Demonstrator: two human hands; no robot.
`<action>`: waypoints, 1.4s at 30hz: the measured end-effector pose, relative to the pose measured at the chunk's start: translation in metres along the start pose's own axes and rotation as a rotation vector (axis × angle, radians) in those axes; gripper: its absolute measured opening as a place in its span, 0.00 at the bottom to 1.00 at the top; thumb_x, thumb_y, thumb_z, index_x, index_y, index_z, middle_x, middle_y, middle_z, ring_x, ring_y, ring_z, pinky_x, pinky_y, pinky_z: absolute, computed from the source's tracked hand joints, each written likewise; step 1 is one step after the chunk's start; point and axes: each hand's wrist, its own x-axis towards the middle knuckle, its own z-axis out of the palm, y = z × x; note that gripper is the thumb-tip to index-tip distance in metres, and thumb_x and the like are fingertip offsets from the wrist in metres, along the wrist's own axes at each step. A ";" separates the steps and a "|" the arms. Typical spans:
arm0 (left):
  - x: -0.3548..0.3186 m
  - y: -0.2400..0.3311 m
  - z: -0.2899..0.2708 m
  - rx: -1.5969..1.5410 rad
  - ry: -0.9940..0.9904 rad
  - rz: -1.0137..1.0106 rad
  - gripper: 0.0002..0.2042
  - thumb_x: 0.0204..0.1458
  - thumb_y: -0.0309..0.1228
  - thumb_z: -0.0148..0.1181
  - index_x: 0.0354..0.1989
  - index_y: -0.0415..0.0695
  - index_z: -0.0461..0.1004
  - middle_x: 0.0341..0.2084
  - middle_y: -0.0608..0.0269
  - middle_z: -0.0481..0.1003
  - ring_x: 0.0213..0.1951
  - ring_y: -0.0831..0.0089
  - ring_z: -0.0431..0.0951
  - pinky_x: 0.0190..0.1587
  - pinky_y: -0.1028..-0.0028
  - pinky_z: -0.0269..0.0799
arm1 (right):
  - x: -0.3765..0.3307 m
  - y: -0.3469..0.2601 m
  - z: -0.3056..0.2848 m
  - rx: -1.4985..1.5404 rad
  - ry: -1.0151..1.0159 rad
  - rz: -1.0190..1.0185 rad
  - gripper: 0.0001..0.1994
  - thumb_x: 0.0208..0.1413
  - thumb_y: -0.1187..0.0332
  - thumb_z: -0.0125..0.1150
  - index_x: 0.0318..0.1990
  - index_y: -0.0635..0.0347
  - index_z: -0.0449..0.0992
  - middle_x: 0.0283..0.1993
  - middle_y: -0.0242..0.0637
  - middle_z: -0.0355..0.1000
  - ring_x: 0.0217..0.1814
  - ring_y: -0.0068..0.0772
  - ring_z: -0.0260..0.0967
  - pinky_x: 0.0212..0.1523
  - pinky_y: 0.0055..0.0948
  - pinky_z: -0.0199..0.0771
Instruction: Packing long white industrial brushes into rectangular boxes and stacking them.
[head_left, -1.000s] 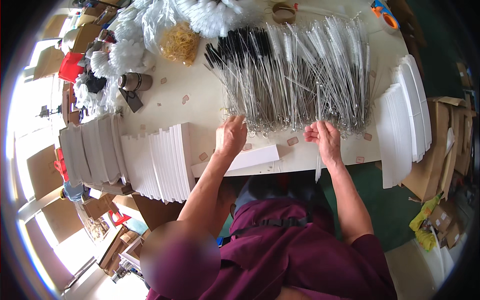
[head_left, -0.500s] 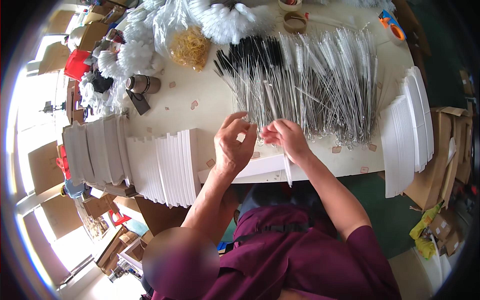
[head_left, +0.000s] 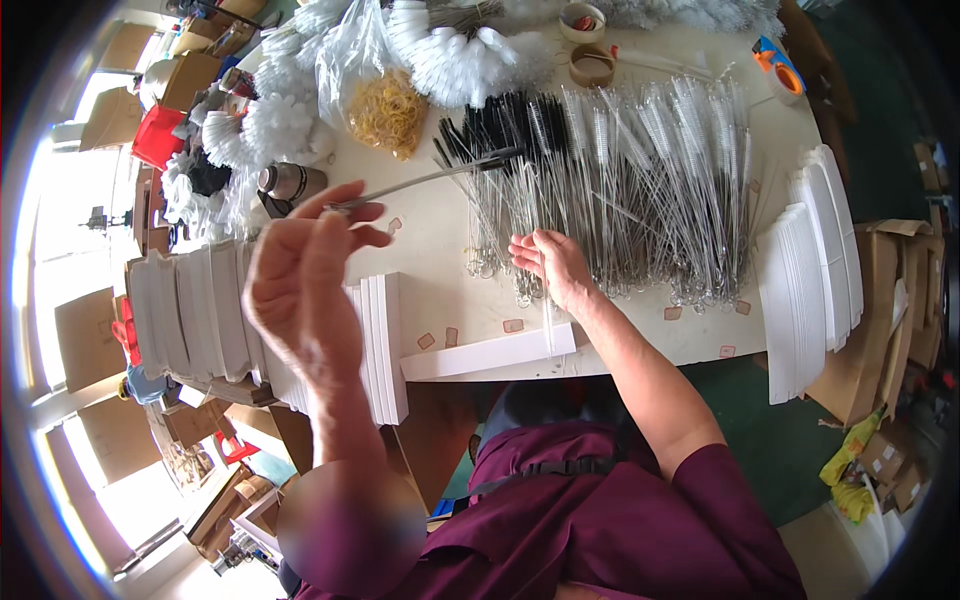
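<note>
My left hand [head_left: 305,280] is raised above the table's left side, its fingers pinched on the wire handle of a thin black-bristled brush [head_left: 440,175] that points right toward the brush pile. My right hand [head_left: 550,262] rests open on the near ends of the spread of several long wire brushes [head_left: 640,190], with white and black bristle tips. A long white flat box [head_left: 490,355] lies at the table's front edge just below that hand.
Rows of white flat cards [head_left: 200,310] stand at the left and another stack [head_left: 810,270] at the right. A bag of yellow rubber bands [head_left: 385,105], white fluffy brushes [head_left: 460,55], tape rolls [head_left: 590,65] and a metal can [head_left: 290,180] sit at the back. Cardboard boxes [head_left: 890,330] flank the table.
My left hand has lifted up and to the left, carrying one black-tipped brush away from the pile. My right hand has moved back onto the brush handles.
</note>
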 end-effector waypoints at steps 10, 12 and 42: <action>-0.006 0.055 -0.016 0.039 -0.163 -0.079 0.08 0.62 0.24 0.56 0.31 0.33 0.72 0.39 0.37 0.81 0.34 0.62 0.84 0.34 0.68 0.81 | -0.023 -0.065 -0.021 -0.437 -0.204 0.116 0.17 0.73 0.60 0.48 0.38 0.67 0.73 0.40 0.50 0.79 0.36 0.40 0.83 0.30 0.33 0.86; -0.010 0.056 -0.013 0.063 -0.182 -0.130 0.08 0.62 0.24 0.56 0.31 0.33 0.72 0.38 0.37 0.81 0.33 0.63 0.84 0.34 0.68 0.81 | -0.048 -0.071 -0.024 -0.466 -0.206 0.154 0.17 0.73 0.60 0.48 0.38 0.67 0.72 0.39 0.50 0.79 0.34 0.39 0.83 0.28 0.32 0.86; -0.047 -0.030 0.054 -0.309 -0.499 -0.700 0.11 0.67 0.29 0.49 0.32 0.38 0.70 0.40 0.38 0.80 0.36 0.59 0.85 0.37 0.65 0.82 | -0.158 -0.077 -0.081 -0.538 -0.078 -0.308 0.18 0.75 0.61 0.45 0.39 0.68 0.74 0.37 0.44 0.80 0.39 0.33 0.81 0.45 0.32 0.84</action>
